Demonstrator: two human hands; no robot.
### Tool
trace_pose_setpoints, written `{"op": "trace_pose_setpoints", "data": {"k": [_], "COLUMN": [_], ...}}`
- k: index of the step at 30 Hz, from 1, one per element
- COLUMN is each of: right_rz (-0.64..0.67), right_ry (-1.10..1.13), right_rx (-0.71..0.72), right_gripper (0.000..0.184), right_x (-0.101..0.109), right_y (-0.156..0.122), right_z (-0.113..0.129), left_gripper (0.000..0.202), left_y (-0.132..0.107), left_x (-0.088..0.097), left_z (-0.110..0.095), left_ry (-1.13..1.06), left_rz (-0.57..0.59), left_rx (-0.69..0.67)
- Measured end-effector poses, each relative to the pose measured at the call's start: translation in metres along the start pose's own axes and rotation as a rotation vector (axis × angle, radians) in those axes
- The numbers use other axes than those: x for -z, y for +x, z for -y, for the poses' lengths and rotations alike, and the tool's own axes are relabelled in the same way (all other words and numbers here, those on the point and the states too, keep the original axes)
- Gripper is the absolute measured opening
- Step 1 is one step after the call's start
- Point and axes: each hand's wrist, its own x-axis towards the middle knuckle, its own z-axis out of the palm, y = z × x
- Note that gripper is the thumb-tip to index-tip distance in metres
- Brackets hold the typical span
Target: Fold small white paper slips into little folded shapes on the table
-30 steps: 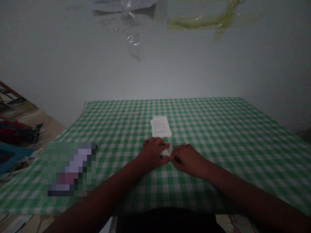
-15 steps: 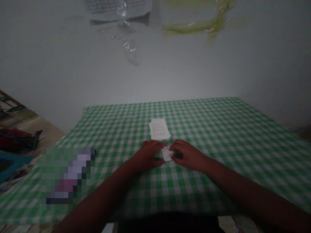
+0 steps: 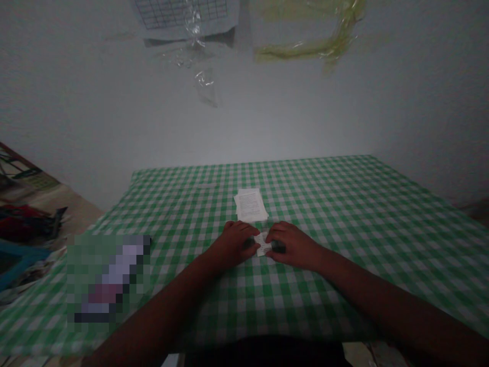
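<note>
A small folded piece of printed paper (image 3: 263, 244) lies on the checked cloth in front of me. My left hand (image 3: 235, 244) grips its left edge, thumb below and fingertips above. From the other side, my right hand (image 3: 293, 245) has its thumb and fingers closed on the right edge. The fingertips cover both side edges, and only the middle strip with lines of text shows. Just beyond my hands rests a small stack of printed sheets (image 3: 250, 205), slightly fanned at its corners.
A green and white checked tablecloth (image 3: 324, 199) covers the table, which meets a wall (image 3: 305, 112) at the back. A pixelated, long dark-edged object (image 3: 114, 278) lies at the left. Red and blue items are on the floor beyond the left edge.
My left thumb and fingers have drawn in onto the left edge of the small paper. The right fingers have shifted slightly on its right side. The stack stays put.
</note>
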Motion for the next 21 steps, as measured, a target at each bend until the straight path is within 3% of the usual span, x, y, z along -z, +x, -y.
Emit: {"op": "trace_pose_setpoints", "data": {"k": [12,21], "right_rz": [0.005,-0.002], "right_ry": [-0.057,-0.061], "right_rx": [-0.039,-0.004], "right_gripper": [0.027,0.016], "right_x": [-0.005,-0.001], "right_y": [0.002,0.004], "right_z": [0.003,0.007], "left_gripper": [0.025,0.024], "left_y": [-0.003,-0.003], "left_x": [-0.005,-0.007], "left_z": [0.009,0.012], "left_ry": [-0.059,-0.058], "left_rz": [-0.024,-0.039], "left_rx": [-0.001,-0.007]}}
